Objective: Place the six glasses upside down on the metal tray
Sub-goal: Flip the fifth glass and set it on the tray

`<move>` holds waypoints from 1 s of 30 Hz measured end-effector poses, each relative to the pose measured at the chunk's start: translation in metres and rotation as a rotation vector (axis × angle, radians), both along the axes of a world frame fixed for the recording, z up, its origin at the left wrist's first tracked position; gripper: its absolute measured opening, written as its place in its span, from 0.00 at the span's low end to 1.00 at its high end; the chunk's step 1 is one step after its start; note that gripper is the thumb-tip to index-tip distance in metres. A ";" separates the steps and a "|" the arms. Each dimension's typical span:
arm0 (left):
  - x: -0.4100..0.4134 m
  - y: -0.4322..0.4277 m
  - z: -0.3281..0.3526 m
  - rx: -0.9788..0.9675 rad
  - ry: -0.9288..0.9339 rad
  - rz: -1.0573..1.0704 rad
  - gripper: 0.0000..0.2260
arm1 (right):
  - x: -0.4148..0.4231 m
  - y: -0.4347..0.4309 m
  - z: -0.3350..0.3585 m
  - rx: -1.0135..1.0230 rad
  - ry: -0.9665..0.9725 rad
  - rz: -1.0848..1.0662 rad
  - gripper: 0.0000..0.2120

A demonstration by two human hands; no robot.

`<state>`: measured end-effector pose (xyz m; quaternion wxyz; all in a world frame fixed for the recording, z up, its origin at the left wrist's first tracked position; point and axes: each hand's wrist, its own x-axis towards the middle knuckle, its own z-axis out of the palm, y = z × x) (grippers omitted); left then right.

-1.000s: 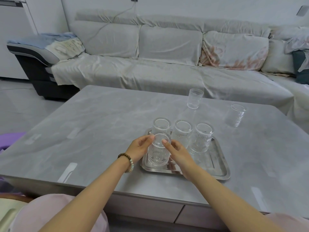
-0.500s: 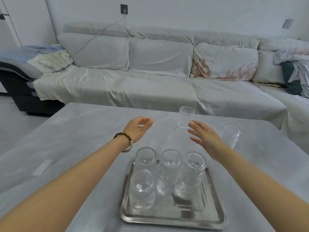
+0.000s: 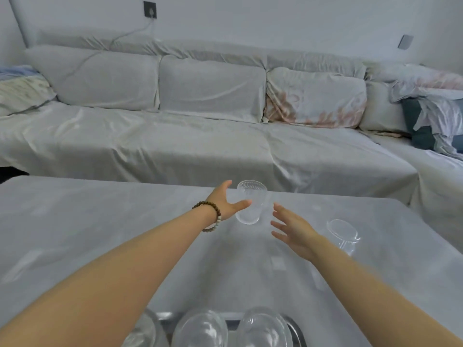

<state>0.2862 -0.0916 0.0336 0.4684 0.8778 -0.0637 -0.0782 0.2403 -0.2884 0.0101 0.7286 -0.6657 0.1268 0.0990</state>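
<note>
Both hands are leaving the metal tray (image 3: 295,326), now at the bottom edge with inverted glasses, and reaching up-frame. The left hand (image 3: 225,204), fingers spread, is closing around the upright glass (image 3: 249,204) at centre; the right hand (image 3: 293,229) is hovering empty. Another glass (image 3: 344,234) is waiting at right. No writing is showing.

Clear ribbed glass (image 3: 249,205) and a second clear glass (image 3: 344,234) on a pale grey, faintly marbled table (image 3: 100,221). The tray (image 3: 293,324) is silver, and the glasses on the tray (image 3: 200,329) are clear. A bracelet (image 3: 213,216) of dark brown beads with some pale ones circles the left wrist. The sofa (image 3: 175,141) wears a light grey cover, one cushion (image 3: 315,98) blotched pinkish-orange. A dark teal pillow (image 3: 413,121) lies under white-and-blue cloth.
</note>
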 end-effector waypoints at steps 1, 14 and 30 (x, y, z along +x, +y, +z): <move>0.009 -0.007 -0.004 -0.004 0.009 -0.007 0.41 | 0.007 -0.001 -0.005 0.016 0.009 -0.001 0.30; 0.045 -0.031 -0.028 -0.158 -0.081 0.042 0.40 | 0.034 -0.001 -0.033 0.173 0.021 0.083 0.30; -0.141 0.041 0.110 -0.843 0.048 0.005 0.38 | -0.111 0.051 0.111 0.328 -0.266 0.247 0.16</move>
